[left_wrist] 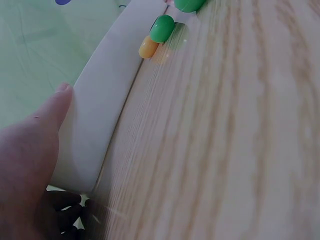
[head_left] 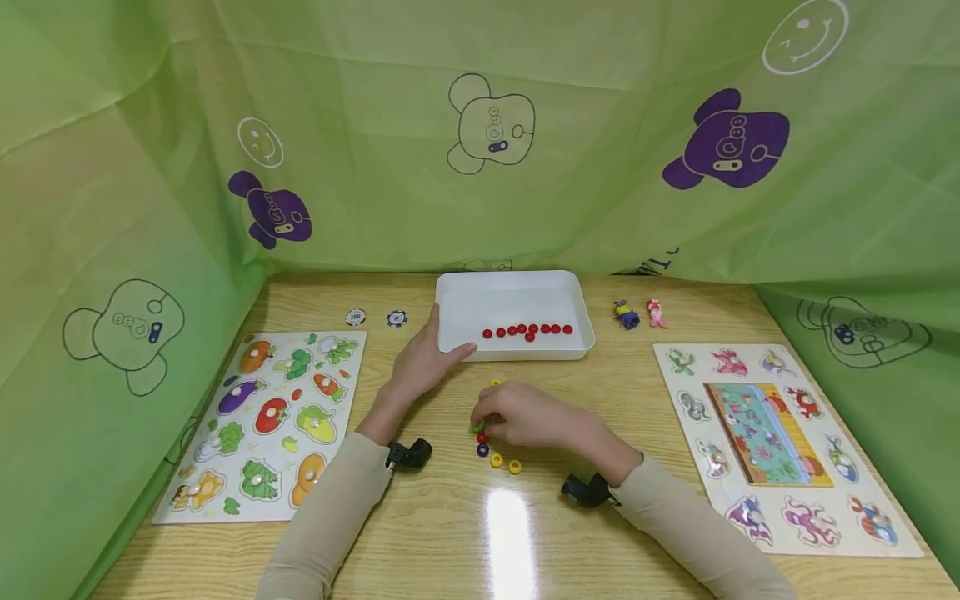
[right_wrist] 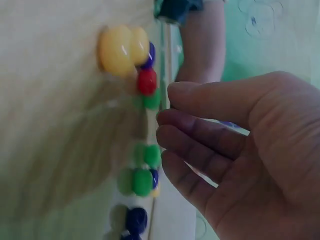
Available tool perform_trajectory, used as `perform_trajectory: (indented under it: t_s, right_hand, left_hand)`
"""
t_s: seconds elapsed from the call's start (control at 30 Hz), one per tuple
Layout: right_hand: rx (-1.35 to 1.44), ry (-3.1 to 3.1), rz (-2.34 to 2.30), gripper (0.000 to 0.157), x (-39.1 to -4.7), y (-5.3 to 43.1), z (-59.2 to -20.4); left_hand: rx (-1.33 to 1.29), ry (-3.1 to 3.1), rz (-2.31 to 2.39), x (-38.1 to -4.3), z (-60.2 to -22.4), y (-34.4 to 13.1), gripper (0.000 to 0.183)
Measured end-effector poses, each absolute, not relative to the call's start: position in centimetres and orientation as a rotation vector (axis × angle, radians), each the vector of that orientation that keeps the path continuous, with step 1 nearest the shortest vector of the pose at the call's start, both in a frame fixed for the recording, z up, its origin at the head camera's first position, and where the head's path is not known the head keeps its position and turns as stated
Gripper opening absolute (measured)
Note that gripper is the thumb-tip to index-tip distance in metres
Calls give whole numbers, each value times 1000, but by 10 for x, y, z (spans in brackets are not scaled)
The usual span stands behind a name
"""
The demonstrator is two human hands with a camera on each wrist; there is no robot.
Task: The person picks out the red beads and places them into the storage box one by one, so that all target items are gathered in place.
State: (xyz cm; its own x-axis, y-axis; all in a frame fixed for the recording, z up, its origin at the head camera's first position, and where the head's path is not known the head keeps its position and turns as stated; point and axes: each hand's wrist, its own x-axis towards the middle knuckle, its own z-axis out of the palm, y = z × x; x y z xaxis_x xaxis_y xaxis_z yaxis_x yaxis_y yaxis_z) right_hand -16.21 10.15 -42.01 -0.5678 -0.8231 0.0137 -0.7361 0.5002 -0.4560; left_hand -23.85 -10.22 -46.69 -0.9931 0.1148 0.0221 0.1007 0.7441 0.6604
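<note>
My left hand (head_left: 423,358) holds the near left corner of a white tray (head_left: 517,292), its thumb along the front rim and fingers by the left side. Several small red rings (head_left: 545,328) lie in a rough row inside the tray. In front of it, my right hand (head_left: 525,414) reaches down over loose rings, fingertips right by a green ring (head_left: 477,427). In the right wrist view thumb and fingers are apart, with nothing showing between them. Near them lie a red ring (head_left: 482,437), a purple ring (head_left: 483,450) and yellow rings (head_left: 514,467); others are hidden behind the hand.
A vegetable puzzle board (head_left: 285,442) lies on the left, a sea-animal puzzle board (head_left: 757,525) on the right. Two poker chips (head_left: 356,317) sit left of the tray; two small figurines (head_left: 656,313) stand right of it. Green cloth (head_left: 375,167) walls surround the table.
</note>
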Motion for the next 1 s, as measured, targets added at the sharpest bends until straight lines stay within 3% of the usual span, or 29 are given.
perform_trajectory:
  t_s: [0.77,1.0]
  right_hand:
    - [-1449,2602,-439,12,-151,93,-428]
    - [-1273,2659,-574,14,-169,104,-410]
  left_hand:
    - [166,2900,1119,-236,-465,-102,108]
    - [189,2913,1125,-237,-465,-102,108]
